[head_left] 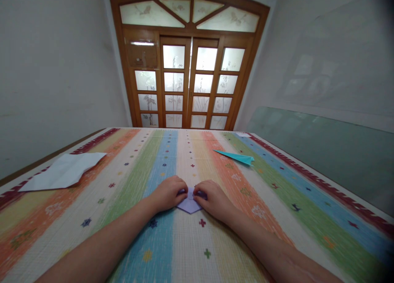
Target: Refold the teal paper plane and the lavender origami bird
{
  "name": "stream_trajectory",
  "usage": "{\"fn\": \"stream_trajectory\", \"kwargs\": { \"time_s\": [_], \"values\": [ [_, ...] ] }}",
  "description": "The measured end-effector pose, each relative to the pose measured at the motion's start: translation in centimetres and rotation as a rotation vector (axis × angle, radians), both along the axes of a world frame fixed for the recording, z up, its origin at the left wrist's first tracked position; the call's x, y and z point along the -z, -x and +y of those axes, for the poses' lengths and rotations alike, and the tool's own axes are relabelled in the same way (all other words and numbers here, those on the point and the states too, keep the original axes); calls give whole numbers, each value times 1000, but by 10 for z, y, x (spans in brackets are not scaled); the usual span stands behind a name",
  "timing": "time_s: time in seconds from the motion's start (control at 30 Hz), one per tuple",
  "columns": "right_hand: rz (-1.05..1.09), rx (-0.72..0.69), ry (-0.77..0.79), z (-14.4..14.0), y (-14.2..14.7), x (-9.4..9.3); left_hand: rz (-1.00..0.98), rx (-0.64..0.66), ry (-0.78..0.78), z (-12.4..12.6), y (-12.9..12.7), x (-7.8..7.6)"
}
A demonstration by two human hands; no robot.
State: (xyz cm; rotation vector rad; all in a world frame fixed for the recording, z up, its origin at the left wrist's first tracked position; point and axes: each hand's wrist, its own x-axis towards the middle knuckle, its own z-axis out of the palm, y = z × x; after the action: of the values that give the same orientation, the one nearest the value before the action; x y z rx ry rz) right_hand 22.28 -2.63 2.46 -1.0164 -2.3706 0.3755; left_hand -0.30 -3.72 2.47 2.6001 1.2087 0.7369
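My left hand (168, 192) and right hand (215, 201) press down on a small purple folded paper (190, 204) lying between my fingertips on the striped mat (172, 250); fingers curled together, pinching its top edges. No writing shows anywhere; a teal paper plane (237, 156) lies beyond my right fingers, a white sheet (63, 172) well off past my left.

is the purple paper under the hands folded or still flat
Folded. The purple paper shows a pointed tip toward the person and layered edges, with the left hand and right hand pressing on its far part.

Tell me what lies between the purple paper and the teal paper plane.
In the head view, only the right hand and bare striped mat separate the purple paper from the teal plane.
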Motion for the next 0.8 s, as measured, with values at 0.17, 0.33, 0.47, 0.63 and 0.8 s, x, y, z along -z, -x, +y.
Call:
{"fn": "stream_trajectory", "kwargs": {
  "time_s": [0.17,0.33,0.47,0.63,0.8],
  "values": [
    [14,35,36,0,-1,4,-28,-20,4,0,0,2],
    [6,26,32,1,-2,5,-69,-33,32,-1,-2,2],
    [-3,-32,-3,0,0,1,-92,-22,56,-2,-5,1],
    [18,-65,-11,0,1,0,-87,13,75,-2,-4,1],
    [3,-79,-9,0,0,1,-76,83,87,-4,0,-3]
  ]
}}
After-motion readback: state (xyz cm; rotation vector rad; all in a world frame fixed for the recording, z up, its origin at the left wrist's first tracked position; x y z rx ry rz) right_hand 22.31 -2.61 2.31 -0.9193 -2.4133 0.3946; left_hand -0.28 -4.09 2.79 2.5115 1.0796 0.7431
